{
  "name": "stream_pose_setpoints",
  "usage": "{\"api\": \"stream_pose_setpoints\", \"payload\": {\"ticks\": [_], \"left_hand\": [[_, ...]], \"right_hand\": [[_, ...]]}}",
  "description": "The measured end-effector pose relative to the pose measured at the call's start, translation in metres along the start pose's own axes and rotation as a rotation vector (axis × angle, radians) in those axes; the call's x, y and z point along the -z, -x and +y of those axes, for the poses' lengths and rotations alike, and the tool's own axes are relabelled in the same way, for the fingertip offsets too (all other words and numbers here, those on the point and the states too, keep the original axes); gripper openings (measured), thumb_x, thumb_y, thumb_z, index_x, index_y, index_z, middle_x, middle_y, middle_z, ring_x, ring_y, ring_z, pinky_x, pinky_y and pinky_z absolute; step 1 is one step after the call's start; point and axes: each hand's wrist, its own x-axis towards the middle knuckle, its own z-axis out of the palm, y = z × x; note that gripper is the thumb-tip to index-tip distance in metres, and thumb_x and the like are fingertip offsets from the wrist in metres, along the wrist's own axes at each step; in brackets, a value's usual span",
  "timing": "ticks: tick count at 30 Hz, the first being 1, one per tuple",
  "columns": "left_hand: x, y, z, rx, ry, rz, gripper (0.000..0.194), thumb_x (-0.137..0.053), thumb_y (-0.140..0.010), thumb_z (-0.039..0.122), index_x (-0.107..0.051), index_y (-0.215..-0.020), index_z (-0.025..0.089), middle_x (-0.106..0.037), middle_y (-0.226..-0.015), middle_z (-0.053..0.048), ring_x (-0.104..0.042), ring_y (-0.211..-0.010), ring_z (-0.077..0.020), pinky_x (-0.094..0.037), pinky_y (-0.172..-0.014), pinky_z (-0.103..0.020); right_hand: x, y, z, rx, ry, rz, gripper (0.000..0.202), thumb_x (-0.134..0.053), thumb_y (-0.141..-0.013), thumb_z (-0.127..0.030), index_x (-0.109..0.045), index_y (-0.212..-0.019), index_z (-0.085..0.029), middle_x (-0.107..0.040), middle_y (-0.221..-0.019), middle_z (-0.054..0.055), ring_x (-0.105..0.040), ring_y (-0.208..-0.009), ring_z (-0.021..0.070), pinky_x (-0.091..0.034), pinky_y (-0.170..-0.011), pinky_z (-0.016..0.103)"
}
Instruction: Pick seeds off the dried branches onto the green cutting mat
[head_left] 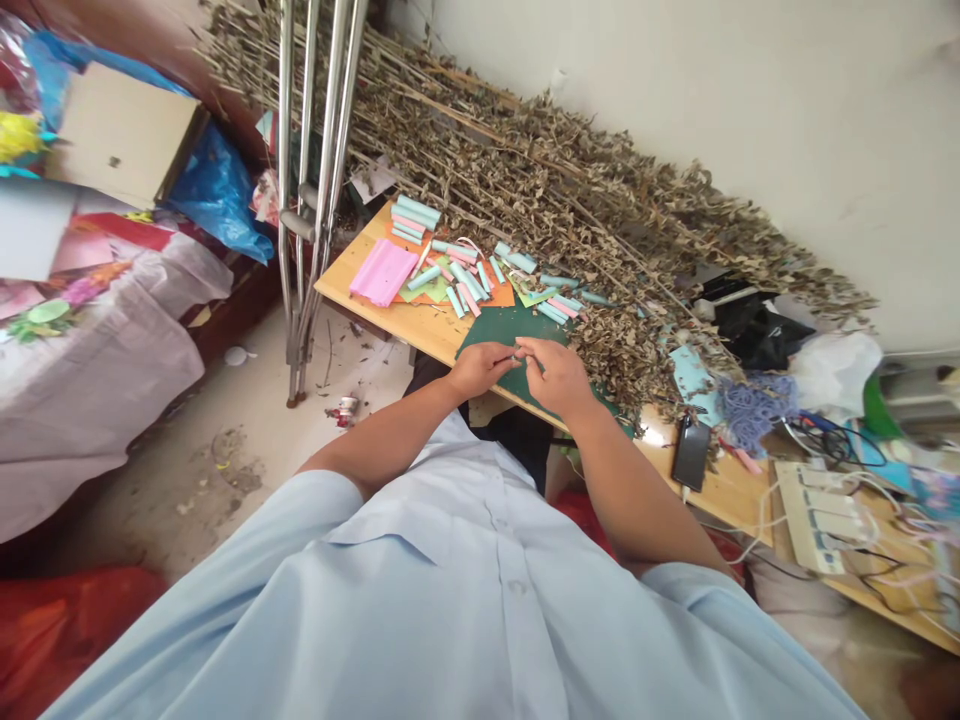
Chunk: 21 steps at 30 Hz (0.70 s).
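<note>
My left hand (pixel 480 368) and my right hand (pixel 556 376) meet fingertip to fingertip over a dark green mat (pixel 499 325) at the table's front edge. Both are closed in a pinch, and whatever they hold is too small or too hidden to name. Beyond them lie several rolled paper tubes (pixel 469 285) in light blue and pink, some on orange paper (pixel 502 294). A folded pink paper sheet (pixel 383 272) rests left of the tubes. Dried leaves (pixel 611 350) spill onto the mat beside my right hand.
A large heap of dried leafy stalks (pixel 525 150) leans along the wall. Metal crutches (pixel 300 220) stand at the table's left end. To the right are a phone (pixel 691 453) on a cable, blue yarn (pixel 754 412) and a power strip (pixel 817 515) with tangled cords.
</note>
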Motion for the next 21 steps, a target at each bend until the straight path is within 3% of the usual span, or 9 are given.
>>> {"api": "stream_pose_setpoints", "payload": {"ticks": [21], "left_hand": [[0.002,0.0,0.004,0.013,-0.03,-0.01,0.032,-0.055,-0.1,0.041,-0.076,-0.099,0.018,-0.075,-0.093,-0.006,-0.069,-0.088,-0.0169,-0.051,-0.08,-0.025]], "right_hand": [[-0.008,-0.004,-0.014,-0.046,0.21,-0.103,0.044,-0.045,-0.092,-0.014,-0.06,-0.134,-0.016,-0.075,-0.108,0.013,-0.067,-0.1,0.0296,-0.056,-0.088,0.04]]}}
